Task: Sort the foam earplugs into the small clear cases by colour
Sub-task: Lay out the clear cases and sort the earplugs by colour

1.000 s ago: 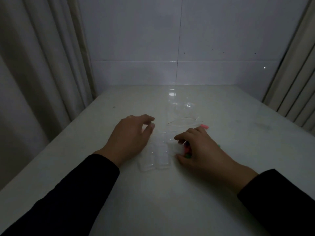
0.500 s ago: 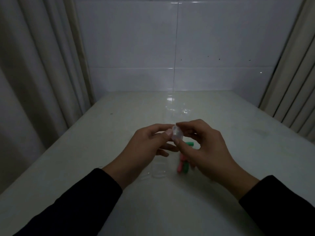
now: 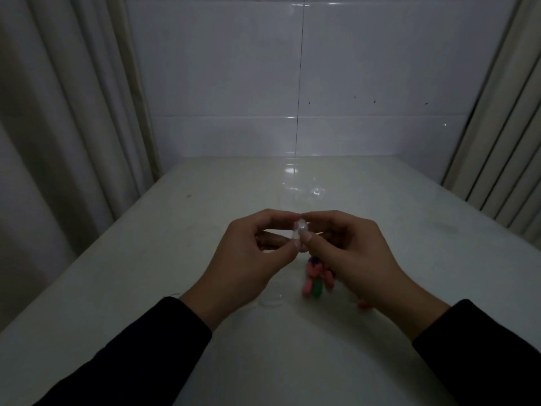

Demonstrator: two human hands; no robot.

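Left hand and right hand both pinch one small clear plastic case; thumbs should pry its lid gently, held level.

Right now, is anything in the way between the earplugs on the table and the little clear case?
Yes. Both hands, left hand and right hand, pinch the clear case above the table; whether it is open is unclear. The earplugs lie below, partly under the right hand.
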